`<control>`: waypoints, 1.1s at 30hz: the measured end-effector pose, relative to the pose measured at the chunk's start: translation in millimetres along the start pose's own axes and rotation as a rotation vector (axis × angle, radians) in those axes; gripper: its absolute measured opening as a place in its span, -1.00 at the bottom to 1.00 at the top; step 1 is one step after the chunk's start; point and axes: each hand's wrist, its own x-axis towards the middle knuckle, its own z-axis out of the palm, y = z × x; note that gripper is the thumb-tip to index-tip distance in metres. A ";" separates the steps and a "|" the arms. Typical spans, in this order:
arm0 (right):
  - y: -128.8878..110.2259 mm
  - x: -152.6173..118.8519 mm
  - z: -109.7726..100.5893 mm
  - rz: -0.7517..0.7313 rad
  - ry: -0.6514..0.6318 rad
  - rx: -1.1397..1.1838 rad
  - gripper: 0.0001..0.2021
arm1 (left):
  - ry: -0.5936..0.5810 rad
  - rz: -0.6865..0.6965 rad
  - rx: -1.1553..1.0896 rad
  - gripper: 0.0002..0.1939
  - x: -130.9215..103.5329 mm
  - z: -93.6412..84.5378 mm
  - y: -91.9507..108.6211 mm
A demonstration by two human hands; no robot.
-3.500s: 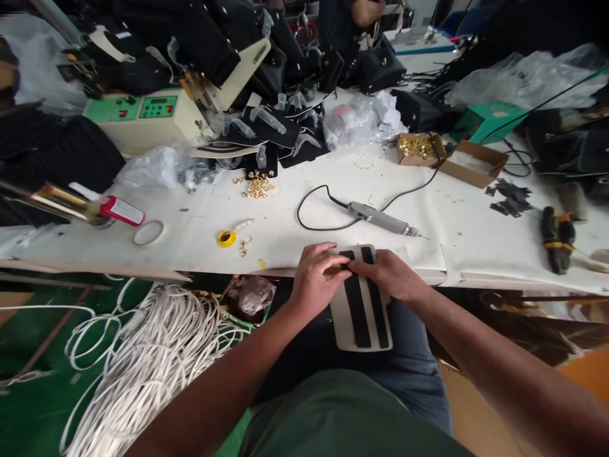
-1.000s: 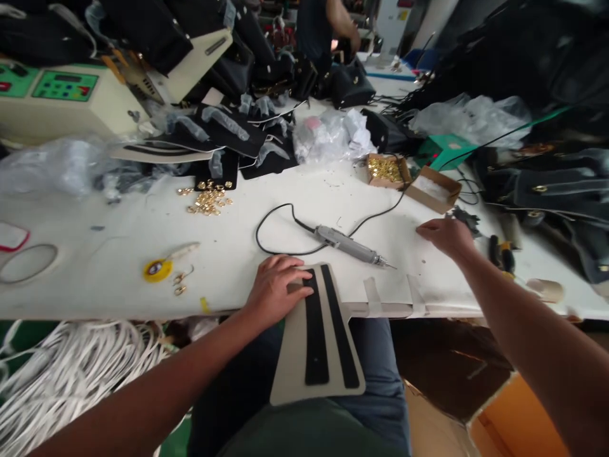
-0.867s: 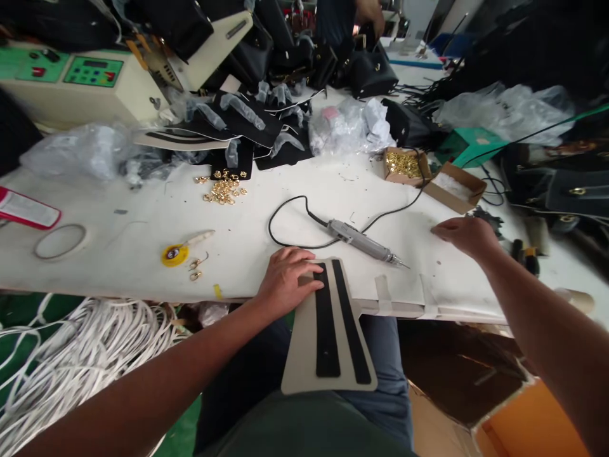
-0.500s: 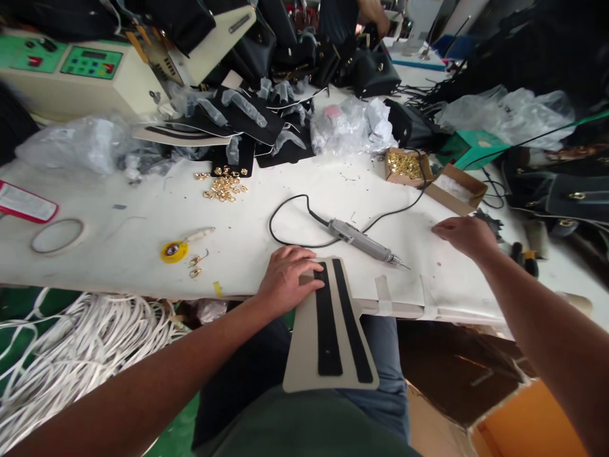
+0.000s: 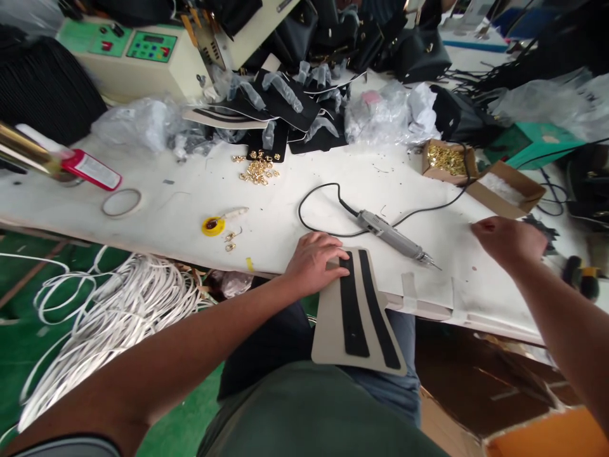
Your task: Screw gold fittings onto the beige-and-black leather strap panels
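My left hand lies on the upper left part of a beige panel, fingers spread, thumb on one of its two black strips. The panel juts over the table's front edge above my lap. At the right, my right hand rests on the white table with its fingers curled together; what they hold, if anything, is hidden. Between the hands, beyond the panel, lies a grey electric screwdriver with its tip toward the lower right and a black cord looping behind it.
Gold metal pieces lie in a pile. A box of gold parts and a cardboard box stand at the back right. A yellow roll and a red-and-white bottle lie left; plastic-wrapped black pieces lie behind.
The view has turned left, so the scene appears further right. My left hand stays on the panel; my right hand's fingers look more curled in.
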 end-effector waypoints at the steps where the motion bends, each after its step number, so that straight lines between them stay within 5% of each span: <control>1: -2.1 -3.4 -3.0 0.028 0.008 0.013 -0.74 | -0.001 -0.003 0.000 -0.74 -0.1 0.2 -0.1; 3: -12.0 -19.4 -12.7 0.067 0.053 0.101 -0.73 | 0.001 -0.006 -0.002 -0.74 -0.2 0.7 -0.3; 6: -44.7 -69.1 -29.6 -0.018 0.075 0.530 -0.74 | 0.003 0.013 -0.010 -0.74 -0.4 1.2 -0.8; 10: -110.9 -152.3 -36.5 -0.477 -0.409 0.896 -0.65 | 0.004 0.035 -0.017 -0.74 -1.0 1.0 -1.7; 13: -153.7 -189.6 -29.3 -0.702 -0.498 0.841 -0.69 | -0.001 0.039 -0.010 -0.70 -1.4 0.3 -1.6; 17: -178.0 -199.4 -19.2 -0.768 -0.400 0.744 -0.78 | -0.013 0.040 -0.016 -0.71 -1.7 -0.2 -1.2; 26: -180.1 -199.4 -15.0 -0.723 -0.331 0.680 -0.83 | -0.004 0.035 -0.032 -0.73 -2.8 -0.1 -1.0; 33: -184.6 -197.8 -14.2 -0.519 -0.463 0.757 -0.80 | -0.020 0.039 -0.034 -0.71 -3.0 0.4 -3.0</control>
